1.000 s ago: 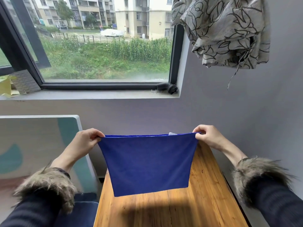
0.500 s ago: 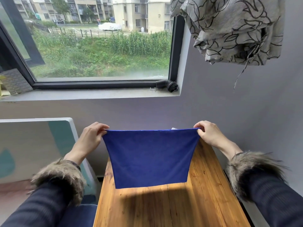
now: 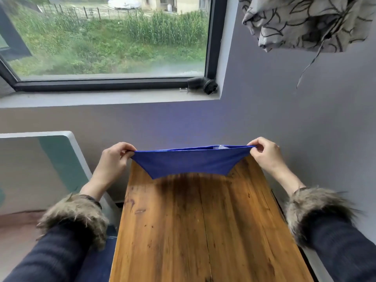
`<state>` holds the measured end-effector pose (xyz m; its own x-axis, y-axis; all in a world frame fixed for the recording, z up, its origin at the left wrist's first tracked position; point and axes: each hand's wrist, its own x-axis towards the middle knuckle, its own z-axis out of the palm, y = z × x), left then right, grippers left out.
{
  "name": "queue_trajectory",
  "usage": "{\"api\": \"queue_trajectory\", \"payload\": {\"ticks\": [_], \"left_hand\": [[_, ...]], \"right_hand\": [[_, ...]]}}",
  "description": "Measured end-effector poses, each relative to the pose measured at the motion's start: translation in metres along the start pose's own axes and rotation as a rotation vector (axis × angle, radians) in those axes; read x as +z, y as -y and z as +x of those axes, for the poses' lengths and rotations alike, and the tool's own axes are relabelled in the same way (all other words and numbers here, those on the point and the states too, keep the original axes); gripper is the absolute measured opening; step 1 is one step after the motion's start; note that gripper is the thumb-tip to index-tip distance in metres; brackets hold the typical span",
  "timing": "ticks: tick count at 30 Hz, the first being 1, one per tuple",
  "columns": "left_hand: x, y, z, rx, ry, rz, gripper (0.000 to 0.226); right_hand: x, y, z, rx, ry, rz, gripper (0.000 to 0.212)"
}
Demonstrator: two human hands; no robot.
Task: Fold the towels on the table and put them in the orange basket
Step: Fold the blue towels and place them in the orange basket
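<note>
A blue towel [image 3: 189,162] is stretched between my hands above the far end of the wooden table [image 3: 203,231]. My left hand [image 3: 114,159] pinches its upper left corner. My right hand [image 3: 264,153] pinches its upper right corner. The towel looks doubled, with two top edges and a white tag [image 3: 221,147] showing between them. Its lower edge swings away from me, so only a short band of cloth faces me. No orange basket is in view.
The narrow table runs up to a grey wall under a window sill [image 3: 101,98] with a black object [image 3: 203,85] on it. A patterned grey cloth [image 3: 305,21] hangs upper right. A white and teal board [image 3: 50,159] stands left of the table.
The towel hung flat and long before; now its lower part has swung away toward the wall and looks much shorter. My hands have stayed at its top corners.
</note>
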<state>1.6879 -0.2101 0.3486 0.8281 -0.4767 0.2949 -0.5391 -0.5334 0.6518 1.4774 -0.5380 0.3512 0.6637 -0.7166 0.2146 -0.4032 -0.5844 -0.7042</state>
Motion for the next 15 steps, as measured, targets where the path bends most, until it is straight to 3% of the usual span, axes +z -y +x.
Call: {"api": "queue_trajectory", "payload": {"ticks": [12,15], "left_hand": [[0.087,0.085,-0.167,-0.466,0.812,0.122,0.016],[0.091,0.091,-0.178,-0.526,0.906,0.105,0.017]], "right_hand": [[0.054,-0.127,-0.154,0.486,0.662,-0.162,0.016],[0.056,-0.142,-0.164,0.567,0.757,-0.119,0.026]]}}
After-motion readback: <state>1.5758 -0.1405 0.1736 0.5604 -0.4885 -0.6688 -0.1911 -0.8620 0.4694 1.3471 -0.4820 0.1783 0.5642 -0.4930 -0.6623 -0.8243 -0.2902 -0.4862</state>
